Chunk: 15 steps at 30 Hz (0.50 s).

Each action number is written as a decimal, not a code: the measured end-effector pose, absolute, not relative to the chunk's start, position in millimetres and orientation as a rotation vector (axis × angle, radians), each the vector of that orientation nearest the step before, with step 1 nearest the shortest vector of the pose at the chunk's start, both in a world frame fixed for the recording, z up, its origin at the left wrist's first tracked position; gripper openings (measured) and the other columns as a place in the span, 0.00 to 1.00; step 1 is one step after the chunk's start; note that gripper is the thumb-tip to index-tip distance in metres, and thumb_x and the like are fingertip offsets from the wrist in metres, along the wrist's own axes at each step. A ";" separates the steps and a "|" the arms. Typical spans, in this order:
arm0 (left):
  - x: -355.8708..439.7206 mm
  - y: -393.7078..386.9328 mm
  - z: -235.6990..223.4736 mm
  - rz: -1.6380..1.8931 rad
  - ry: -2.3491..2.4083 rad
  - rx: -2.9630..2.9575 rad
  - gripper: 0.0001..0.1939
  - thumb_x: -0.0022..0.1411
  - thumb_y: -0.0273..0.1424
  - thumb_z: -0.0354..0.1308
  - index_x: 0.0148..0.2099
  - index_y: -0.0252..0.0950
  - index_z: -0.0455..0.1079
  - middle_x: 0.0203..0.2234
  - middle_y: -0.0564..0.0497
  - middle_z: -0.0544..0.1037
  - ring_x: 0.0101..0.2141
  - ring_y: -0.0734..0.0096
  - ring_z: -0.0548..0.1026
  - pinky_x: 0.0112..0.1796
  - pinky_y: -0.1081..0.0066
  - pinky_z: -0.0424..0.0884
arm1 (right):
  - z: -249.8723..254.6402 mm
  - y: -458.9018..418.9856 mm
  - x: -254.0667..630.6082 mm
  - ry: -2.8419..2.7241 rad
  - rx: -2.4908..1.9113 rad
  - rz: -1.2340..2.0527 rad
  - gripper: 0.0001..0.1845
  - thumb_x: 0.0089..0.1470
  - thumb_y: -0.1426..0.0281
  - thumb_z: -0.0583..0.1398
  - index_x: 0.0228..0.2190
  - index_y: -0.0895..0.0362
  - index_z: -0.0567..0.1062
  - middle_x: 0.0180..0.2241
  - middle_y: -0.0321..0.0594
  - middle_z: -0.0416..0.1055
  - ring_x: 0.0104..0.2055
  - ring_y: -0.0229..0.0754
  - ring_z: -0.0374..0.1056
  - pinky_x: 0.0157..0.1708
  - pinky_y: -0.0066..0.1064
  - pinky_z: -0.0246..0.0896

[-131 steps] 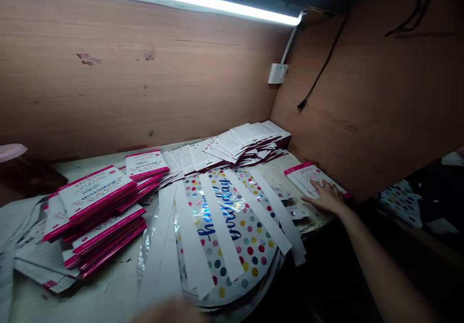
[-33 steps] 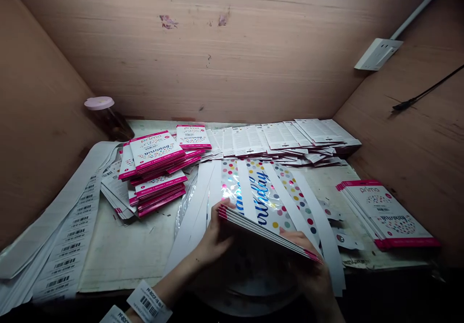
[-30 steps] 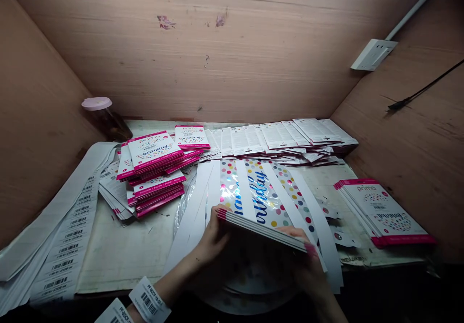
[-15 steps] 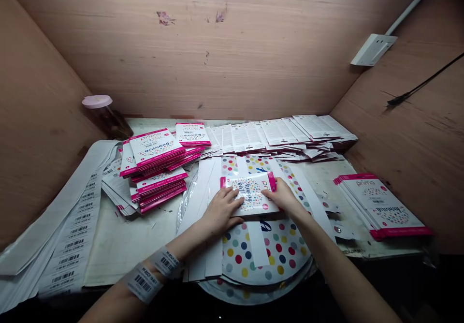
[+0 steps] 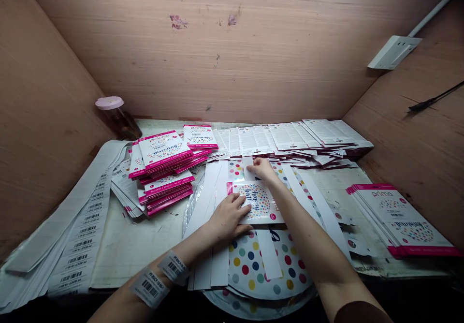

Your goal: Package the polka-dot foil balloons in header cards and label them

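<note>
A small stack of white and pink "happy birthday" balloon packets (image 5: 259, 201) lies crosswise on the dotted foil balloons (image 5: 253, 270). My left hand (image 5: 228, 216) rests on the left part of this stack, fingers spread over the top packet and thumb by its near edge. Beneath the stack runs a white paper strip (image 5: 268, 255), showing on both sides of it. Beyond the packets, my right hand (image 5: 263, 169) is closed in a pinch on the strip's far end. Its forearm covers the stack's right end. Two barcode labels (image 5: 149, 286) are stuck on my left forearm.
Piled packets (image 5: 165, 149) stand at the left, with a row of face-down packets (image 5: 279, 137) along the back wall. Another stack (image 5: 402, 221) lies at the right. Barcode label strips (image 5: 78, 245) and a lidded jar (image 5: 118, 120) are on the left. More paper strips (image 5: 217, 216) lie on the balloons.
The packets, earlier held up in both hands, were laid on the strip. My right hand has since left their right end and moved farther back to the strip's end. My left hand stays on them.
</note>
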<state>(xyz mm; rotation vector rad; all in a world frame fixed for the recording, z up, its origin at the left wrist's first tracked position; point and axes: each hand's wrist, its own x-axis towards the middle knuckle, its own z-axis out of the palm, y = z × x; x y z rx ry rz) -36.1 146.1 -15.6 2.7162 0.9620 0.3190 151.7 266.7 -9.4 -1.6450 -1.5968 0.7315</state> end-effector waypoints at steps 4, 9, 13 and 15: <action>-34.5 148.3 -14.8 0.373 0.952 2.702 0.24 0.60 0.46 0.59 0.53 0.38 0.67 0.53 0.41 0.69 0.56 0.47 0.63 0.55 0.51 0.65 | -3.2 213.6 171.4 -1.831 -1.451 0.509 0.06 0.53 0.71 0.60 0.25 0.55 0.72 0.27 0.39 0.71 0.32 0.43 0.68 0.34 0.34 0.64; -32.0 150.0 -15.1 0.373 0.988 2.630 0.26 0.58 0.46 0.61 0.52 0.33 0.65 0.50 0.38 0.70 0.52 0.50 0.68 0.52 0.55 0.68 | -19.2 151.5 186.8 -2.113 -1.242 0.295 0.10 0.59 0.73 0.55 0.33 0.54 0.77 0.39 0.45 0.76 0.44 0.49 0.70 0.43 0.41 0.68; -30.9 151.3 -16.6 0.340 1.015 2.640 0.39 0.58 0.48 0.60 0.64 0.30 0.56 0.59 0.36 0.65 0.56 0.48 0.65 0.53 0.55 0.67 | -32.7 141.9 188.0 -2.224 -1.203 0.192 0.14 0.61 0.76 0.52 0.37 0.56 0.78 0.42 0.50 0.77 0.49 0.52 0.70 0.49 0.47 0.68; -30.8 152.4 -17.5 0.294 0.978 2.685 0.39 0.60 0.49 0.57 0.66 0.31 0.55 0.63 0.37 0.62 0.59 0.48 0.63 0.56 0.54 0.64 | -30.4 132.4 189.4 -2.249 -1.210 0.154 0.15 0.61 0.77 0.52 0.40 0.58 0.77 0.45 0.52 0.76 0.52 0.54 0.69 0.51 0.50 0.67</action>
